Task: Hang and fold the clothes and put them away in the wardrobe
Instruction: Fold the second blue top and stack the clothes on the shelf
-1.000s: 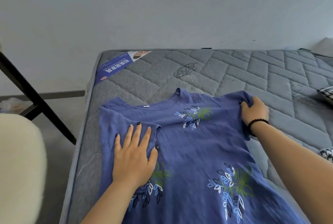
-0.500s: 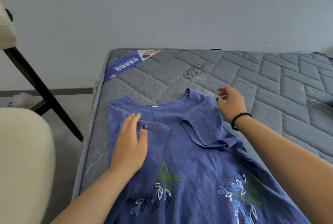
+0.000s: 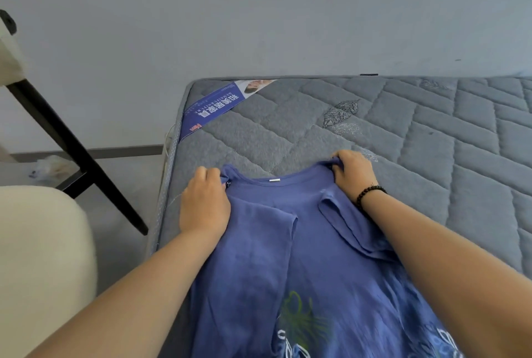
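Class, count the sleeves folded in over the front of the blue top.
2: left sleeve under the left hand; right sleeve below the right hand.

The blue short-sleeved shirt with a leaf print (image 3: 311,257) runs off the lower edge, so its hem is unseen and the print near that edge is blurred. The left hand (image 3: 203,203) covers the shirt's left shoulder; its fingertips curl out of sight. The right hand (image 3: 352,175) bunches the other shoulder, hiding the fabric beneath. The grey quilted mattress (image 3: 431,142) is cut off at the right edge. The cream padded chair (image 3: 40,257) is cropped at left, its shape unclear
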`<state>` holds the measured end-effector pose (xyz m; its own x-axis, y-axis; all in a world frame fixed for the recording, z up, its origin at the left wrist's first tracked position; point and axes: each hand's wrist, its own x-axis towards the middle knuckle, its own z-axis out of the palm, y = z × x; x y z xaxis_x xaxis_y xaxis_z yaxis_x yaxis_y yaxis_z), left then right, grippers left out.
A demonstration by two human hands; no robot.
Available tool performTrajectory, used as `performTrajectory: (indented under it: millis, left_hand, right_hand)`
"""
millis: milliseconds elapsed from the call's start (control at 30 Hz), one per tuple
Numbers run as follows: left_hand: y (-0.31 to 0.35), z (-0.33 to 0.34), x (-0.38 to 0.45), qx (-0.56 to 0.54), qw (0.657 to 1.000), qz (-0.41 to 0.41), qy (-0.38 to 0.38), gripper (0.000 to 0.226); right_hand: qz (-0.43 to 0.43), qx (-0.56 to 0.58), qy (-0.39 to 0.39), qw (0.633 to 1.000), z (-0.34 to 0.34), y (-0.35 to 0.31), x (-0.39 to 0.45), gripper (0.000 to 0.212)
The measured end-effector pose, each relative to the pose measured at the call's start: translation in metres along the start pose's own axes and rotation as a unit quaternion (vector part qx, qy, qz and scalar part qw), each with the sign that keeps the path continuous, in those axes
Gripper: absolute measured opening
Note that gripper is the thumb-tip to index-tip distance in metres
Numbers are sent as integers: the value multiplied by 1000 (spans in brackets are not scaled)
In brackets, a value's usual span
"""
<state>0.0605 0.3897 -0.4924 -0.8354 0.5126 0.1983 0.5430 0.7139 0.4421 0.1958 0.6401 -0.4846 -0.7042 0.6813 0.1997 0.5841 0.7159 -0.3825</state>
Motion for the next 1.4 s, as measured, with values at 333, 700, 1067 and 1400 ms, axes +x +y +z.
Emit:
performTrajectory:
  millis: [333, 700, 1067, 1400]
  left_hand:
    - [12, -30, 9, -16, 1000, -13, -21, 20]
    - [13, -115, -85, -148, 989, 12, 3, 15]
    - [35, -145, -270, -89, 986, 131, -47, 22]
    - [39, -141, -413, 20, 938, 342, -46, 22]
  right_hand:
    - [21, -66, 70, 995, -34, -28, -1, 22]
    - [53, 100, 4, 994, -119, -39, -87, 16]
    - [45, 147, 20, 988, -172, 22, -252, 6]
    - [58, 190, 27, 980, -191, 68, -412, 36]
